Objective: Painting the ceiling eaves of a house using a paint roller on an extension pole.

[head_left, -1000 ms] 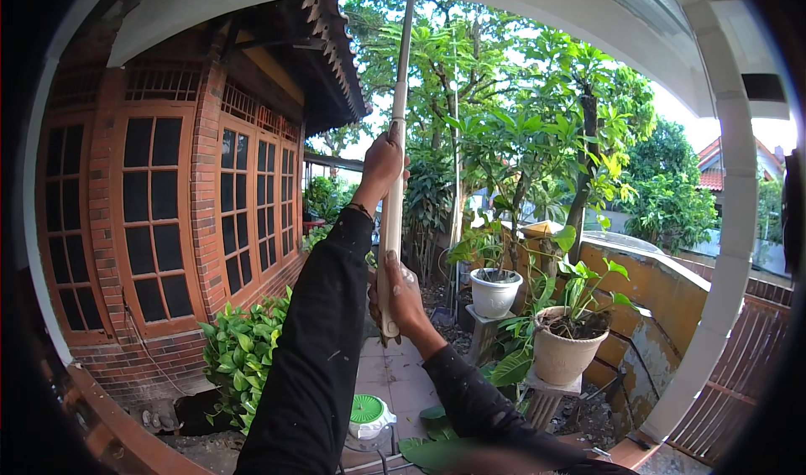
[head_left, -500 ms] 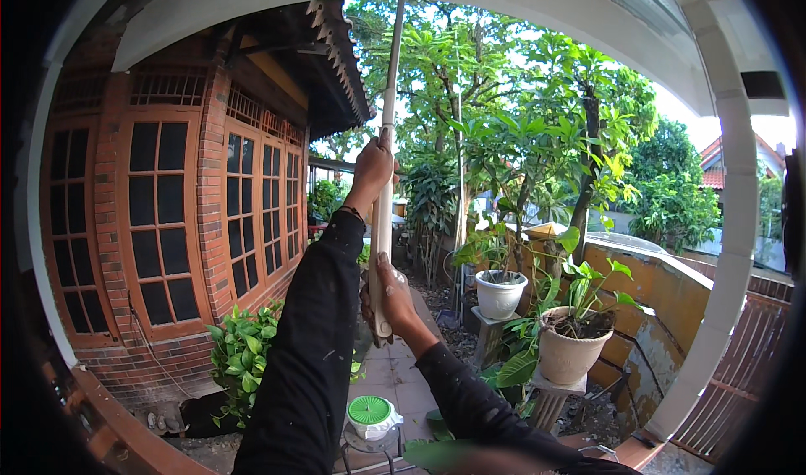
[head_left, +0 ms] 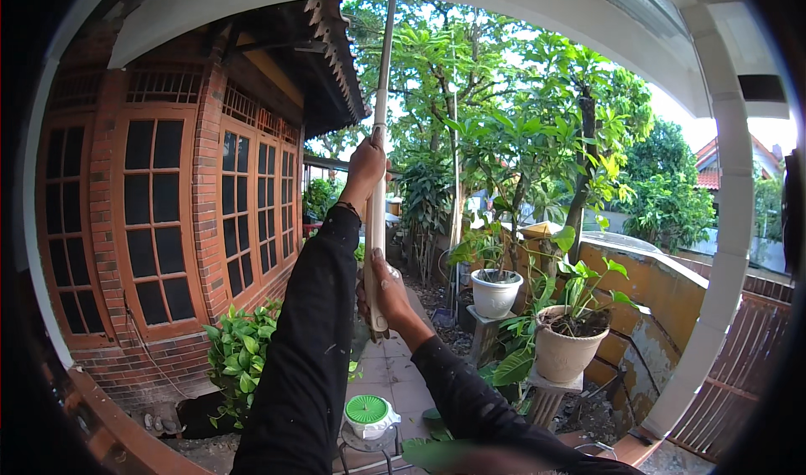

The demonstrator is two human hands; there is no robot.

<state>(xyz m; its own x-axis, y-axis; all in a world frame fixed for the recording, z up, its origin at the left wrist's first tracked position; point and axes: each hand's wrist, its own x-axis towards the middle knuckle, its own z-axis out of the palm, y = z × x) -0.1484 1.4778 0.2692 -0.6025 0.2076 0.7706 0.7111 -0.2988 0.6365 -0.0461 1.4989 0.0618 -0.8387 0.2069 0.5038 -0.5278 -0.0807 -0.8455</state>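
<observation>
A long pale pole (head_left: 380, 108) rises almost upright in front of me, with a grey upper length and an orange-red piece at the upper edge of the view. Whatever lies beyond that edge is out of sight. My left hand (head_left: 366, 171) is wrapped round the pole at its middle. Lower down, my right hand (head_left: 393, 297) grips it near its bottom end, the thumb lying up along it. Both arms wear black sleeves flecked with pale spots. Below my hands, a white tub with a green ribbed lid (head_left: 368, 409) sits on a small metal-legged stand.
Overhead curves a white beam (head_left: 520, 1). To the left stands a brick house with wood-framed windows (head_left: 155, 215) and a leafy bush (head_left: 242, 353). On the right are a white potted plant (head_left: 496, 294), a beige pot (head_left: 571, 349) on a pedestal, and a yellow wall (head_left: 646, 294).
The pole and both hands have shifted slightly left, and the whole view has moved a little too. Both hands keep their hold.
</observation>
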